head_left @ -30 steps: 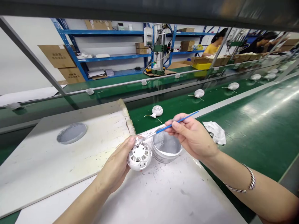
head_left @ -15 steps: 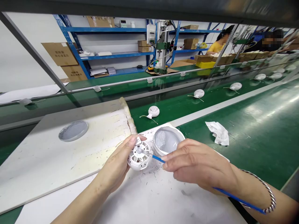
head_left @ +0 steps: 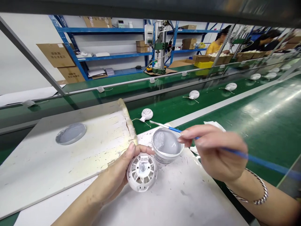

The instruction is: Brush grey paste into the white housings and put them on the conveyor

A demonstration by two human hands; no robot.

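Note:
My left hand (head_left: pixel 118 175) is closed around a round white vented plastic part (head_left: pixel 142 172), tilted so its open grille faces me, with a grey dab at its centre. My right hand (head_left: pixel 218 152), blurred by motion, pinches a thin blue-handled brush (head_left: pixel 171 128). The brush tip sticks out to the left, above the white tub of grey paste (head_left: pixel 167 145) that stands on the white board (head_left: pixel 169 201) just right of the part.
A second, raised white board (head_left: pixel 47 157) at left carries a round lid of grey paste (head_left: pixel 71 133). Several white vented parts such as one (head_left: pixel 146 114) lie along the green conveyor belt (head_left: pixel 258 125). A crumpled white wipe (head_left: pixel 213 125) lies behind my right hand. People sit at the far right.
The brush has left the centre of the part and swung up over the paste tub. My left hand has lowered the part slightly and turned its grille more toward me.

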